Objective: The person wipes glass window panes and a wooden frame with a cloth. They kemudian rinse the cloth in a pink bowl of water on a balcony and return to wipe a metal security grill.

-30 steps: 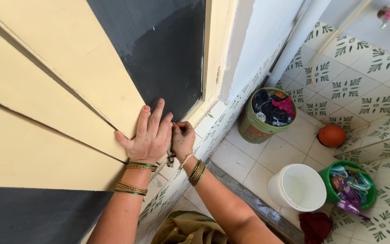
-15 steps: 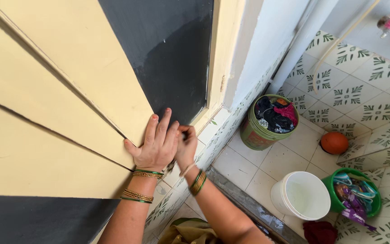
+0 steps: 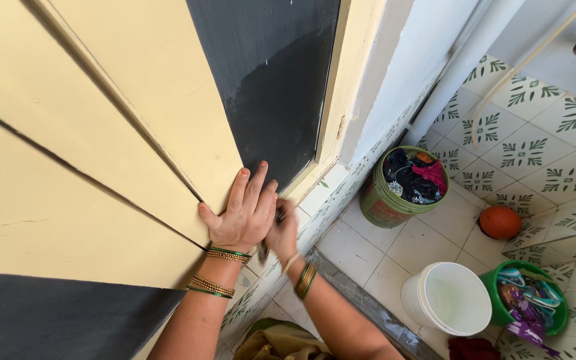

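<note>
Tiled walls with a green leaf pattern are closing in a small washroom, and plain pale tiles are covering its floor [image 3: 395, 243]; a tall door [image 3: 101, 133] is filling the left side, its cream boards smooth and matt, its dark panel [image 3: 275, 80] finely ribbed and sitting inside a cream frame; the left hand [image 3: 240, 215] is lying flat on the lower corner of a cream board, fingers spread and reaching the dark panel's edge, gripping nothing; the right hand [image 3: 283, 230] is curling just beside it, touching its thumb side, fingers pinched around a small dark thing [image 3: 262, 251] that is showing only as a sliver beneath the hands, so what it is cannot be told; gold and green bangles [image 3: 227, 254] are ringing both wrists; off to the right, a round green bucket [image 3: 403, 189] is holding crumpled dark and pink clothes, an orange ball [image 3: 499, 222] is resting near the far wall, a white bucket [image 3: 447, 299] is standing open beside a smaller green tub [image 3: 528, 300] full of packets; bare floor is lying between the buckets and the door's foot, while the hands are working tight against the frame.
</note>
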